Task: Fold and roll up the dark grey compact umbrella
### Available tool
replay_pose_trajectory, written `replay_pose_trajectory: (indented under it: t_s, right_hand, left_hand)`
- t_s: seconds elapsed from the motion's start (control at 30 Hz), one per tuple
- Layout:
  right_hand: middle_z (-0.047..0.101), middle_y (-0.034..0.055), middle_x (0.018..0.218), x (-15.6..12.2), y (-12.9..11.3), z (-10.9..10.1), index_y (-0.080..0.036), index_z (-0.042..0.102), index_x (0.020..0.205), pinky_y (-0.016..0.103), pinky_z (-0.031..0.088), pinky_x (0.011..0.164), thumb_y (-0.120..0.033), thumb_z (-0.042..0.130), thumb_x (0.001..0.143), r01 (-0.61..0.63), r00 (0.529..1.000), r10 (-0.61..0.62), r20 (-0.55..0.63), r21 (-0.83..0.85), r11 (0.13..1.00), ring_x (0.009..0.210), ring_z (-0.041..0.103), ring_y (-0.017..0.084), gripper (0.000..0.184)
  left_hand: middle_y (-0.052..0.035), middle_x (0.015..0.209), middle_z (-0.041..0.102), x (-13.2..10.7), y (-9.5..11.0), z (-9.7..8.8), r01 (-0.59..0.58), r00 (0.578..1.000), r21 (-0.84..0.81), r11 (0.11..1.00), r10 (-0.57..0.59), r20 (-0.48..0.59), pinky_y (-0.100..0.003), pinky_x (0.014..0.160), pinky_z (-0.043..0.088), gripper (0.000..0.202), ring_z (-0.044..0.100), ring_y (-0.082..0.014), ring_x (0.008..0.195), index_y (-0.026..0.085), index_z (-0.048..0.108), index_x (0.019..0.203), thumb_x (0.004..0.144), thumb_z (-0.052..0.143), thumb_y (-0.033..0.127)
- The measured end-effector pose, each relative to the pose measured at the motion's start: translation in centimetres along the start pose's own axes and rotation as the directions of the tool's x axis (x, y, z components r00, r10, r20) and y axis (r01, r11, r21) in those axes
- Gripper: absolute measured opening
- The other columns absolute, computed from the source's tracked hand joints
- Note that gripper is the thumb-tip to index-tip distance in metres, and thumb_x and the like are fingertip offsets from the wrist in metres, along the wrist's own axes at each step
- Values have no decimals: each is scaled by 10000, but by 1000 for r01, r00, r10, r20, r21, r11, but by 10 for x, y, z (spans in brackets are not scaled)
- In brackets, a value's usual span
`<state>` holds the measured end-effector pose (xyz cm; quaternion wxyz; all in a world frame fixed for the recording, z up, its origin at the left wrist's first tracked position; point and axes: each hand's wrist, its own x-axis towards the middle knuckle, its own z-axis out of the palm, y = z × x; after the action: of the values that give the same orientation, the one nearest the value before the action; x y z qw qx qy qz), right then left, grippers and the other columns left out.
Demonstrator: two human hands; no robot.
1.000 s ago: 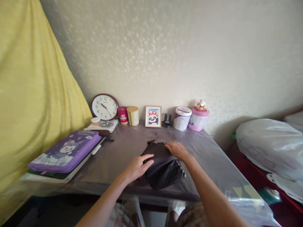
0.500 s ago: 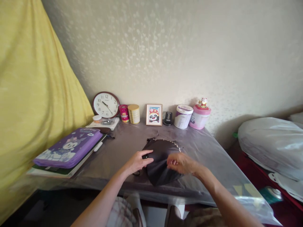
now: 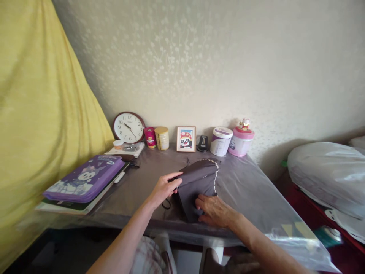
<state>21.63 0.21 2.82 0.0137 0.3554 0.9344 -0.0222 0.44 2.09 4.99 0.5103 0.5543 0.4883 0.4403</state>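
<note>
A dark grey folding umbrella (image 3: 196,182), its cloth loosely gathered and edged with pale scalloped trim, lies on the table in front of me. My left hand (image 3: 167,186) is closed at its left end, thumb and fingers around a dark part that looks like the handle. A thin black wrist loop (image 3: 166,204) hangs below this hand. My right hand (image 3: 213,210) lies at the lower right of the cloth, its fingers curled on a fold; the fingertips are partly hidden.
A purple case (image 3: 85,179) lies on books at the left. Along the wall stand a clock (image 3: 129,127), two tins (image 3: 161,138), a framed panda picture (image 3: 186,139), a small black device (image 3: 202,144) and two tubs (image 3: 221,141). Plastic-wrapped bundles (image 3: 327,175) lie at the right.
The umbrella's cloth has been spread and turned, its trim now running down the right side. My right hand has moved down and slightly left. My left hand has shifted slightly left.
</note>
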Motion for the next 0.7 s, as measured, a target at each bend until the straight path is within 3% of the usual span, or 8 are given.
replay_pose_trajectory:
  t_s: [0.2, 0.4, 0.53, 0.7]
  right_hand:
    - [567, 54, 908, 4, -1, 9, -181, 480, 911, 270, 404, 592, -374, 605, 723, 2, 997, -9, -81, -88, 996, 727, 563, 173, 297]
    - [547, 52, 882, 6, -6, 17, -174, 470, 857, 263, 394, 620, -183, 466, 780, 63, 993, -75, -88, -133, 989, 756, 546, 155, 77]
    - [552, 42, 883, 3, -3, 5, -179, 466, 826, 248, 362, 581, -152, 442, 774, 88, 989, -103, -104, -136, 987, 715, 538, 134, 63]
    - [562, 11, 844, -5, 5, -20, -188, 461, 830, 237, 288, 495, -146, 403, 805, 8, 978, -38, -205, -145, 989, 568, 506, 87, 76]
  left_hand:
    - [37, 559, 457, -2, 5, 0, -49, 998, -56, 997, 46, -41, -141, 370, 247, 479, 464, -68, 479, 146, 571, 1146, 720, 589, 365]
    - [40, 554, 463, -3, 8, -1, -51, 998, -77, 996, 47, -51, -143, 367, 244, 487, 471, -70, 478, 156, 574, 1144, 709, 595, 374]
    - [45, 532, 452, -3, 7, -3, -46, 998, -57, 997, 43, -51, -145, 366, 240, 493, 445, -62, 450, 145, 575, 1144, 707, 595, 373]
    - [38, 545, 463, 0, -1, -5, -43, 997, 11, 999, 44, -59, -146, 374, 252, 486, 453, -67, 462, 151, 576, 1148, 718, 580, 376]
